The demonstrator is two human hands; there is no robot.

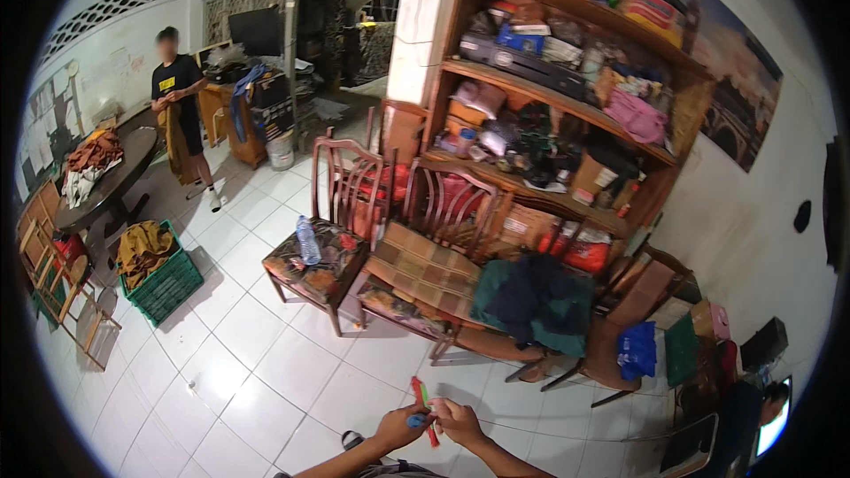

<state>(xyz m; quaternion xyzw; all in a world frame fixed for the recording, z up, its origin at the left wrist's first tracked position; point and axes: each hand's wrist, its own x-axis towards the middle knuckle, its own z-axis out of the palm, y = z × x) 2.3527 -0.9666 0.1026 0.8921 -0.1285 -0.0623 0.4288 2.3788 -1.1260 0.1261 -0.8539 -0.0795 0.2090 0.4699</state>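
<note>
My two hands meet low in the middle of the view. A slim red strip-like thing with a bright green part (419, 388) stands between them, slightly tilted; its exact kind is too small to make out. My left hand (396, 429) is closed around it, and a small blue thing (415, 420) shows at its fingers. Right beside it, my right hand (461, 424) has its fingers bent and pinched against the same red and green thing. Both forearms come up from the lower edge.
Ahead stand wooden chairs, one with a water bottle (307, 241), others with folded cloth (422, 267) and dark clothing (536, 296). Behind them is a crammed shelf (567, 88). To the left are a green crate (166, 288), an oval table (133, 155) and a standing person (177, 80). Another person sits lower right.
</note>
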